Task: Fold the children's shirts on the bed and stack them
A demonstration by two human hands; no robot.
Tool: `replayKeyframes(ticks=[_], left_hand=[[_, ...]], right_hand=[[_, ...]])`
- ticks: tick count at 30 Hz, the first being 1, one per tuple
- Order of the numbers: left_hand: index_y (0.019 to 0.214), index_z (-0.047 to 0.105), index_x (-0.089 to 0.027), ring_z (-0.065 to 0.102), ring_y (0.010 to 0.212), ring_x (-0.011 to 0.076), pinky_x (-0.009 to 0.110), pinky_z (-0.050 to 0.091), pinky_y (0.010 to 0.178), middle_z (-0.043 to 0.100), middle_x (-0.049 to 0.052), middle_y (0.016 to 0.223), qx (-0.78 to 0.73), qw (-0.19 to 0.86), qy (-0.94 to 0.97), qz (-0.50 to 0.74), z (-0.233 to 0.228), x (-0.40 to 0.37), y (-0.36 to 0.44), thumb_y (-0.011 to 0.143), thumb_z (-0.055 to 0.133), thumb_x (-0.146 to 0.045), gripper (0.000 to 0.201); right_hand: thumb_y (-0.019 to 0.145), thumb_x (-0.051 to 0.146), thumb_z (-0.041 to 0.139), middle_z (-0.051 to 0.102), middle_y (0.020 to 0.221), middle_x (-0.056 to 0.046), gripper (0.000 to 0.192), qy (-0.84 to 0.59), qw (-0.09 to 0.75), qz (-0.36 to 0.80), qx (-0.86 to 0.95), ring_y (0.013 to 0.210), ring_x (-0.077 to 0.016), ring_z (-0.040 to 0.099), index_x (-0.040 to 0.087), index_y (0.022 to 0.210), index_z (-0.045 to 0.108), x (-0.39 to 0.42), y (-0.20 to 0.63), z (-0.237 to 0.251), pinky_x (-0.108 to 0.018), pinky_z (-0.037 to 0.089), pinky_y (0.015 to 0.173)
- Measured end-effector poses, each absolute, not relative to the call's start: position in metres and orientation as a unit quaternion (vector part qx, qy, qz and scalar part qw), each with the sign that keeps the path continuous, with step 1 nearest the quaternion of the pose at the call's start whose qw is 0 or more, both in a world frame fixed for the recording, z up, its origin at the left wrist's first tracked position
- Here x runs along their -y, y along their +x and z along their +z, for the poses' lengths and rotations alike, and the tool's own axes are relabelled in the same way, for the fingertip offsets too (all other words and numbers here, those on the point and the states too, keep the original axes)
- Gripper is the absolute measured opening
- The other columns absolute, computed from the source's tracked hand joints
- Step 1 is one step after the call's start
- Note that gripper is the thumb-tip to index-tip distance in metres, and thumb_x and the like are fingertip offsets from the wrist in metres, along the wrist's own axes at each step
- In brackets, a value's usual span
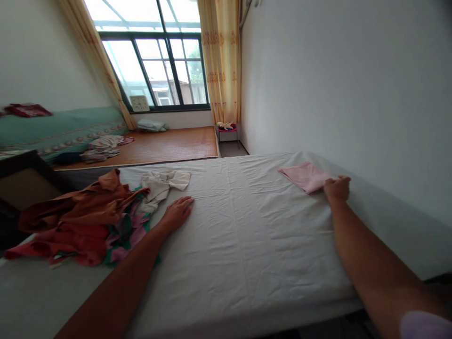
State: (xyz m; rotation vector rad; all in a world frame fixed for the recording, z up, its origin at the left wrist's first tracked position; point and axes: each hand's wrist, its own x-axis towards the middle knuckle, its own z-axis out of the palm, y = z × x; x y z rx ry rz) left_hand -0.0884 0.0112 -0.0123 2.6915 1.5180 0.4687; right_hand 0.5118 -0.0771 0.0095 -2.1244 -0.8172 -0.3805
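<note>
A folded pink cloth [305, 177] lies on the white sheet [233, 235] near the wall. My right hand [337, 188] is closed at its right corner, fingers curled with the cloth's edge at them. On the left, my left hand [178, 212] rests flat on the sheet with its fingers stretched out, holding nothing. Just beyond it lies a crumpled cream garment [158, 186]. Beside that is a loose heap: a rust-brown garment [81, 202], a red garment [77, 242] and a green and pink patterned cloth [130, 230], partly hidden behind my left forearm.
A white wall [346, 84] runs along the right side. Past the sheet's far edge is a bed with a brown mat [173, 143], with clothes on its left part. A small stool [228, 128] stands in the far corner. A dark chair back [28, 183] is at left.
</note>
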Motion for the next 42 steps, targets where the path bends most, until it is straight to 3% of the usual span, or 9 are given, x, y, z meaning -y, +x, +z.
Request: replayKeyframes(ticks=[5, 8, 12, 15, 22, 29, 35, 39, 42], left_hand=[[0.125, 0.059, -0.022, 0.050, 0.123, 0.0203, 0.037, 0.039, 0.106, 0.058, 0.006, 0.133, -0.496, -0.013, 0.857, 0.141, 0.000, 0.001, -0.085, 0.092, 0.037, -0.032, 0.041], [0.119, 0.064, -0.020, 0.052, 0.119, 0.0226, 0.037, 0.040, 0.104, 0.060, 0.007, 0.128, -0.542, -0.057, 0.827, 0.141, 0.014, 0.003, -0.093, 0.089, 0.041, -0.024, 0.038], [0.118, 0.063, -0.018, 0.052, 0.116, 0.0295, 0.042, 0.044, 0.094, 0.060, 0.013, 0.124, -0.641, -0.137, 0.746, 0.116, 0.032, 0.005, -0.117, 0.086, 0.046, -0.022, 0.037], [0.113, 0.064, -0.014, 0.053, 0.110, 0.0344, 0.043, 0.048, 0.082, 0.062, 0.018, 0.116, -0.694, -0.177, 0.693, 0.080, 0.038, 0.006, -0.134, 0.084, 0.051, -0.027, 0.034], [0.089, 0.069, -0.017, 0.061, 0.099, 0.0306, 0.035, 0.047, 0.073, 0.069, 0.014, 0.097, -0.681, -0.168, 0.697, 0.150, 0.052, 0.005, -0.132, 0.088, 0.044, -0.030, 0.027], [0.108, 0.060, -0.016, 0.067, 0.083, 0.0175, 0.026, 0.050, 0.075, 0.073, 0.007, 0.090, -0.417, 0.171, 0.763, 0.464, 0.084, 0.049, -0.048, 0.090, 0.047, -0.036, 0.030], [0.104, 0.066, -0.018, 0.066, 0.094, 0.0162, 0.025, 0.048, 0.085, 0.072, 0.008, 0.103, -0.219, 0.261, 0.896, 0.286, 0.060, 0.097, 0.008, 0.090, 0.051, -0.024, 0.022], [0.107, 0.066, -0.019, 0.065, 0.095, 0.0168, 0.026, 0.047, 0.086, 0.071, 0.008, 0.103, -0.209, 0.219, 0.908, 0.289, 0.056, 0.102, 0.009, 0.091, 0.050, -0.024, 0.023], [0.108, 0.065, -0.019, 0.064, 0.096, 0.0162, 0.026, 0.047, 0.088, 0.071, 0.007, 0.103, -0.167, 0.200, 0.923, 0.284, 0.062, 0.105, 0.006, 0.093, 0.049, -0.025, 0.023]], right_hand=[[0.084, 0.018, 0.045, 0.060, 0.117, -0.022, 0.039, -0.792, 0.272, -0.164, 0.522, 0.115, -0.0280, 0.052, 0.008, 0.121, 0.057, 0.049, 0.495, -0.011, -0.039, 0.037, 0.100], [0.086, 0.024, 0.046, 0.063, 0.119, -0.014, 0.034, -0.759, 0.165, -0.083, 0.624, 0.113, -0.0277, 0.053, 0.016, 0.114, 0.063, 0.040, 0.475, -0.024, -0.042, 0.040, 0.097], [0.088, 0.031, 0.042, 0.059, 0.128, -0.010, 0.037, -0.741, 0.126, -0.074, 0.656, 0.116, -0.0297, 0.051, 0.020, 0.117, 0.062, 0.041, 0.464, -0.030, -0.046, 0.044, 0.092], [0.089, 0.033, 0.038, 0.059, 0.128, -0.009, 0.041, -0.736, 0.122, -0.067, 0.663, 0.116, -0.0302, 0.052, 0.020, 0.119, 0.061, 0.041, 0.467, -0.030, -0.047, 0.045, 0.092], [0.088, 0.035, 0.040, 0.061, 0.127, -0.009, 0.041, -0.729, 0.127, -0.070, 0.669, 0.116, -0.0302, 0.053, 0.020, 0.118, 0.063, 0.036, 0.477, -0.035, -0.046, 0.045, 0.093], [0.085, 0.028, 0.044, 0.067, 0.114, -0.014, 0.037, -0.662, 0.242, -0.114, 0.700, 0.112, -0.0309, 0.056, 0.015, 0.112, 0.066, 0.032, 0.449, -0.022, -0.048, 0.046, 0.094], [0.087, 0.036, 0.053, 0.062, 0.123, -0.009, 0.045, -0.480, 0.300, 0.164, 0.808, 0.089, -0.0198, 0.067, 0.025, 0.131, 0.052, 0.057, 0.339, 0.008, -0.036, 0.057, 0.075], [0.079, 0.039, 0.069, 0.032, 0.152, -0.012, 0.083, -0.335, 0.257, 0.206, 0.882, 0.109, -0.0214, 0.060, 0.031, 0.149, 0.025, 0.091, 0.263, 0.022, -0.036, 0.053, 0.088], [0.088, 0.037, 0.060, 0.039, 0.148, -0.012, 0.065, -0.272, 0.277, 0.240, 0.890, 0.128, -0.0235, 0.047, 0.027, 0.146, 0.034, 0.102, 0.235, 0.026, -0.035, 0.049, 0.096]])
